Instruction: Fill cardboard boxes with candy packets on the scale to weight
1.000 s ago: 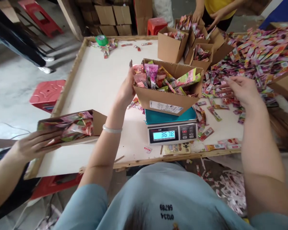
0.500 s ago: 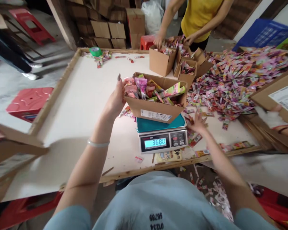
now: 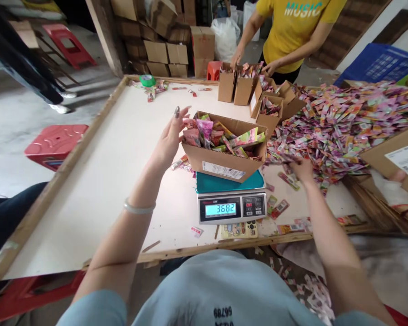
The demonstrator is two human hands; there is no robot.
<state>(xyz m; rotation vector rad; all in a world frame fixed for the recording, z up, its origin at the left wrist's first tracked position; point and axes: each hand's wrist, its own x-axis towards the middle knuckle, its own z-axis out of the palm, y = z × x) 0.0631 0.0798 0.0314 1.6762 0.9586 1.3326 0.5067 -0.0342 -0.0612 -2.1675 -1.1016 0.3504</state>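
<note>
An open cardboard box full of small colourful snack packets rests on the teal pan of a digital scale, whose display is lit. At the box's left end is my left hand, fingers stretched out and apart; the fingertips are close to the rim, and whether they touch it I cannot tell. My right hand is right of the scale, low at the near edge of a big heap of packets. Its fingers are blurred against the packets, so their grip does not show.
Across the table, a person in a yellow shirt has both hands at several filled boxes. Green tape lies at the far left corner. At right, a gloved hand is by a labelled box. Red stools stand left.
My right hand has moved right, away from the scale to the heap. The left hand stays by the box. The display's last digit went from 0 to 2. The view has shifted slightly.
</note>
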